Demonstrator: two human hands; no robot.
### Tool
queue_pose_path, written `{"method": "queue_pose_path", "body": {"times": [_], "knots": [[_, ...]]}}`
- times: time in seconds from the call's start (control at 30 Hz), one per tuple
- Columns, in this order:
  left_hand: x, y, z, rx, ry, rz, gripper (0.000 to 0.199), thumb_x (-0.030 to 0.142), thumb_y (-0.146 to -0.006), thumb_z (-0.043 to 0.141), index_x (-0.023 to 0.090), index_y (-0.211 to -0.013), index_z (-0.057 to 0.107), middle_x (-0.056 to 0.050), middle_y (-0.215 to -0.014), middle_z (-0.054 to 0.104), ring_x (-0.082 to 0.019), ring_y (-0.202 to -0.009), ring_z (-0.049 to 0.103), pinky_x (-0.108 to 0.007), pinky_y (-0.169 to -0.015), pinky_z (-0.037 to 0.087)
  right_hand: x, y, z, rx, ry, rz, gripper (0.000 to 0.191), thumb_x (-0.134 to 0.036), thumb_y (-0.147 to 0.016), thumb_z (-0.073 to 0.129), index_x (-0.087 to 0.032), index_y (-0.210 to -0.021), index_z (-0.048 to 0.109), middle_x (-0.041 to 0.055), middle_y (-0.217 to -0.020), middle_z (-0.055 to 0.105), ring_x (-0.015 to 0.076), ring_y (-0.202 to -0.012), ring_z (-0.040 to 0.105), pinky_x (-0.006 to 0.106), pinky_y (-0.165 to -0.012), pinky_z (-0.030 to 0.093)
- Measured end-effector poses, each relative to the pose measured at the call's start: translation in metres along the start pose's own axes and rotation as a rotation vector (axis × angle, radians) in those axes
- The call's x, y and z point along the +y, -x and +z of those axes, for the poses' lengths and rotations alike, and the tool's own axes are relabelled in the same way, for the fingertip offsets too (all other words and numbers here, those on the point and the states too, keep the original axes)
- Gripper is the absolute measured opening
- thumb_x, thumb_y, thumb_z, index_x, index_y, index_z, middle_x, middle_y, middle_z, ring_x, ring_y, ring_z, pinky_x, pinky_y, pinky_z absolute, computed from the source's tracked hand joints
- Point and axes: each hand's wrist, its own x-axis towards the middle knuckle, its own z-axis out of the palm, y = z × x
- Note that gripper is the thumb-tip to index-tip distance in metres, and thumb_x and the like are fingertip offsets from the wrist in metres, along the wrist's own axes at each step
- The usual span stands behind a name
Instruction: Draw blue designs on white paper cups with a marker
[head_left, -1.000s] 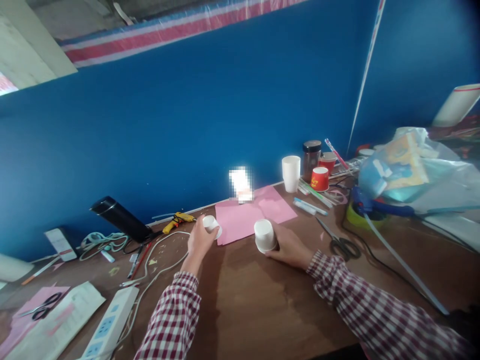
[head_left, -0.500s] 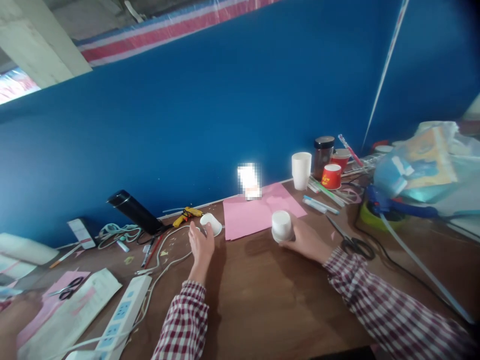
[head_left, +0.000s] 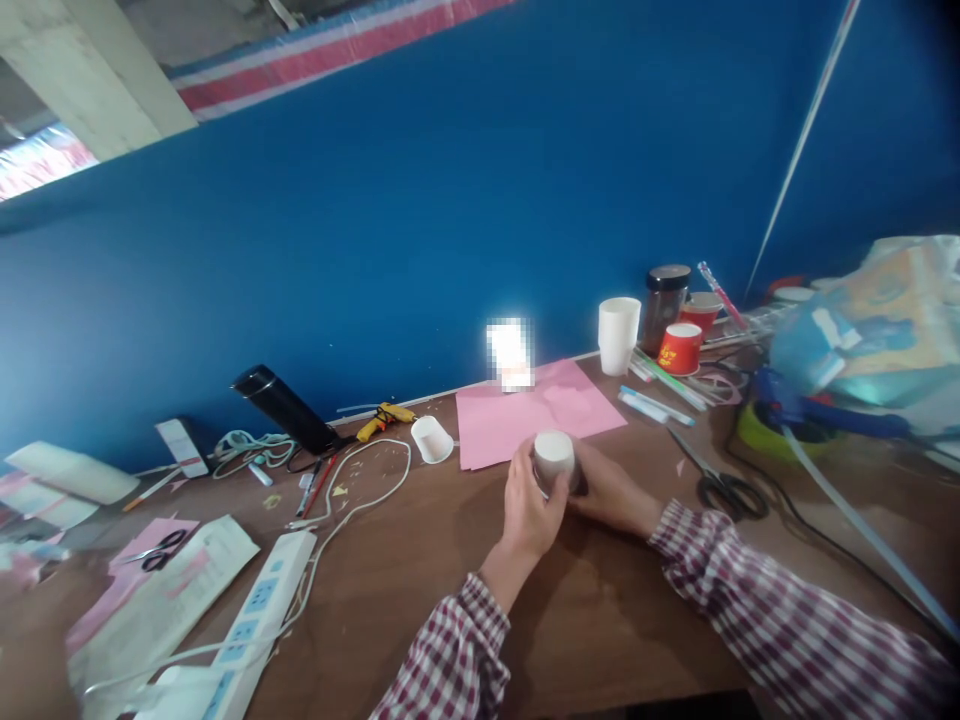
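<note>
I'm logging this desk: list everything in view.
Partition wall: 1, blue, behind
Wooden tabletop: 1, brown, beneath
Flat paper sheets: several, pink, centre, left
Inverted paper cup: at least 1, white, centre
Lone paper cup: 1, white, centre left
Stacked paper cups: uncountable, white, by wall
Lidded jar: 1, dark, right
Small paper cups: 2, red, by jar
Metal scissors: 2, black handles, right, left
Gun-shaped tools: 2, yellow left, blue right
Slanted cylinder: 1, black, left
Power strip: 1, white, lower left
Plastic bag: 1, bluish, right
Slim pens: several, mixed, right
Left hand, right hand: 2, checked sleeves, on inverted cup
</note>
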Motion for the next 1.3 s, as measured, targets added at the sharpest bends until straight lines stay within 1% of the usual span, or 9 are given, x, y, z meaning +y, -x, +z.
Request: {"method": "queue_pose_path", "body": {"times": [0.13, 0.27, 0.43, 0.57, 0.77, 0.93, 1.0, 1.17, 1.3], "knots": [[-0.004, -0.004, 0.001, 0.054, 0.189, -0.078, 0.057, 0.036, -0.089, 0.052, 0.016, -0.137, 0.028, -0.018, -0.129, 0.054, -0.024, -0.116, 0.057, -0.042, -0.098, 0.047, 0.000, 0.000, -0.004, 0.018, -0.080, 0.000, 0.058, -0.033, -0.083, 0.061, -0.017, -0.137, 0.043, 0.0155, -0.133, 0.056, 0.0291, -0.116, 0.056, 0.046, -0.098, 0.045], [-0.005, -0.003, -0.007, 0.097, 0.205, -0.085, 0.042, 0.037, -0.094, 0.042, 0.014, -0.129, 0.038, -0.018, -0.127, 0.056, -0.022, -0.117, 0.057, -0.041, -0.100, 0.045, 0.005, -0.004, -0.002, 0.066, -0.316, 0.098, 0.051, -0.038, -0.083, 0.063, -0.018, -0.127, 0.051, 0.0126, -0.121, 0.063, 0.0271, -0.110, 0.061, 0.046, -0.097, 0.047], [-0.008, -0.002, -0.009, -0.012, 0.181, -0.124, 0.049, 0.038, -0.090, 0.050, 0.013, -0.131, 0.042, -0.017, -0.130, 0.055, -0.024, -0.118, 0.056, -0.042, -0.101, 0.045, 0.009, -0.007, 0.003, 0.090, -0.509, 0.217, 0.039, -0.040, -0.085, 0.058, -0.019, -0.118, 0.054, 0.0112, -0.114, 0.066, 0.0240, -0.105, 0.063, 0.045, -0.096, 0.049], [-0.006, 0.001, -0.010, -0.059, 0.017, -0.018, 0.072, 0.035, -0.080, 0.064, 0.016, -0.143, 0.034, -0.016, -0.141, 0.045, -0.028, -0.133, 0.041, -0.046, -0.112, 0.033, 0.004, -0.006, 0.002, 0.065, -0.562, 0.225, 0.048, -0.041, -0.084, 0.060, -0.019, -0.125, 0.047, 0.0103, -0.112, 0.065, 0.0230, -0.104, 0.063, 0.044, -0.098, 0.048], [-0.001, 0.005, -0.011, -0.131, -0.049, 0.097, 0.072, 0.022, -0.074, 0.065, 0.018, -0.140, 0.037, -0.014, -0.136, 0.049, -0.026, -0.127, 0.046, -0.043, -0.109, 0.038, 0.000, -0.006, -0.010, 0.212, -0.535, 0.346, 0.062, -0.046, -0.074, 0.070, -0.021, -0.126, 0.049, 0.0093, -0.120, 0.060, 0.0255, -0.108, 0.058, 0.041, -0.095, 0.047], [-0.005, 0.005, -0.009, 0.140, -0.062, -0.001, 0.062, 0.027, -0.074, 0.067, 0.013, -0.130, 0.042, -0.018, -0.127, 0.052, -0.027, -0.117, 0.053, -0.044, -0.097, 0.047, 0.001, -0.005, -0.007, 0.270, -0.787, 0.406, 0.047, -0.047, -0.077, 0.068, -0.020, -0.112, 0.055, 0.0054, -0.102, 0.065, 0.0219, -0.095, 0.061, 0.035, -0.084, 0.050], [-0.006, 0.005, -0.010, 0.106, -0.073, -0.013, 0.043, 0.031, -0.076, 0.067, 0.015, -0.114, 0.055, -0.013, -0.110, 0.061, -0.025, -0.103, 0.060, -0.043, -0.089, 0.051, 0.001, -0.004, -0.003, 0.236, -0.880, 0.396, 0.041, -0.046, -0.081, 0.065, -0.020, -0.110, 0.054, 0.0054, -0.101, 0.065, 0.0205, -0.094, 0.062, 0.035, -0.083, 0.050], [-0.002, 0.006, -0.010, -0.099, 0.017, 0.068, 0.023, 0.026, -0.083, 0.058, 0.016, -0.102, 0.068, -0.009, -0.101, 0.068, -0.022, -0.095, 0.063, -0.035, -0.087, 0.051, 0.001, -0.005, 0.000, 0.141, -0.757, 0.359, 0.038, -0.047, -0.085, 0.060, -0.018, -0.111, 0.056, 0.0072, -0.105, 0.066, 0.0212, -0.096, 0.062, 0.038, -0.087, 0.050], [-0.006, 0.004, -0.012, -0.007, -0.011, -0.040, 0.023, 0.031, -0.087, 0.054, 0.013, -0.091, 0.068, -0.008, -0.086, 0.069, -0.020, -0.081, 0.064, -0.030, -0.074, 0.050, 0.003, 0.002, -0.011, 0.099, -0.516, 0.275, 0.044, -0.048, -0.088, 0.054, -0.021, -0.123, 0.053, 0.0097, -0.117, 0.064, 0.0249, -0.105, 0.060, 0.043, -0.095, 0.047]]}}
